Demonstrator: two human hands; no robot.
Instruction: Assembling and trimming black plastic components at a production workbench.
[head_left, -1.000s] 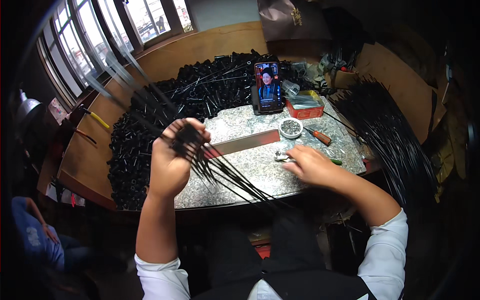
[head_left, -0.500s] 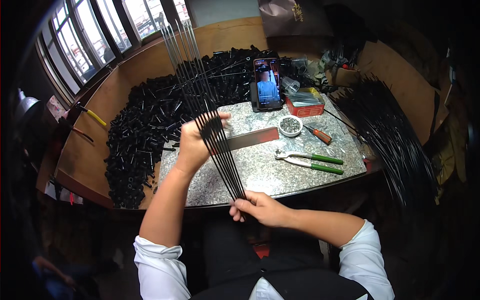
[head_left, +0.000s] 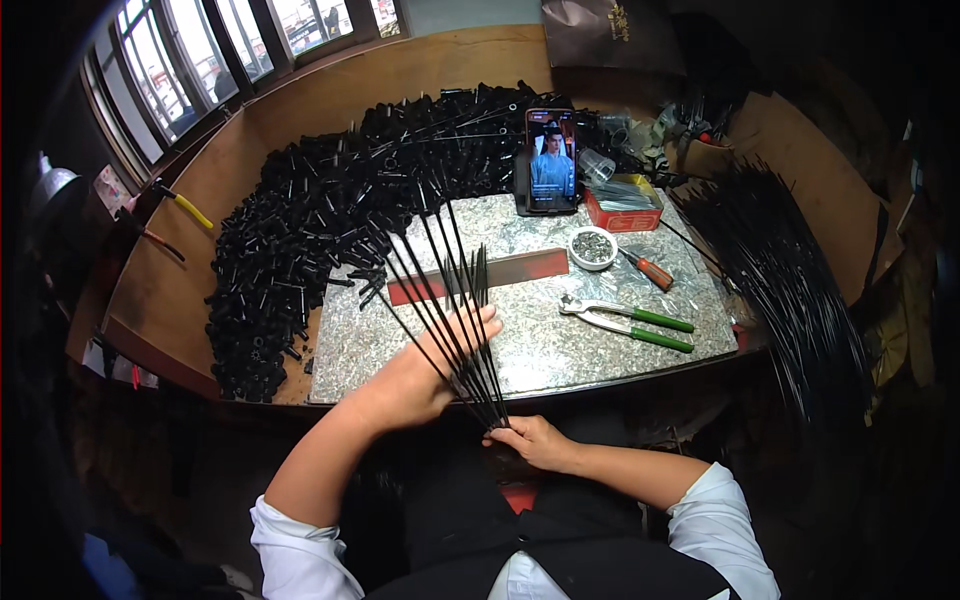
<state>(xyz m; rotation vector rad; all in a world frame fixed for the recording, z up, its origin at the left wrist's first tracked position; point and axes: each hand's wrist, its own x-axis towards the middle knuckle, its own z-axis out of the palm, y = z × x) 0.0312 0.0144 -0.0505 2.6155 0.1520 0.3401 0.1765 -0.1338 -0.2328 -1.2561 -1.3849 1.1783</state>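
Several thin black rods [head_left: 433,290] stand in a bundle in front of me, tilted to the left. Their lower ends come together in my right hand [head_left: 537,442], whose fingers are closed around them near the table's front edge. Higher up, the rods fan apart. My left hand [head_left: 425,370] lies behind the spread rods, with fingers stretched out and partly hidden by them; it touches or nearly touches the rods. Beyond the rods, a flat grey and red bar [head_left: 520,268] rests on the speckled stone slab [head_left: 540,360].
Green-handled pincers [head_left: 630,322], a screwdriver [head_left: 652,270], a white bowl of small metal parts [head_left: 593,248] and a red box [head_left: 625,207] sit on the right. Behind them stands a phone [head_left: 551,165]. A heap of black parts [head_left: 280,250] fills the left; black rods [head_left: 780,270] lie far right.
My left hand has slid down along the rods toward my right hand, and its fingers now stretch out. The rods' upper ends have dropped lower and spread apart. My right hand keeps its grip.
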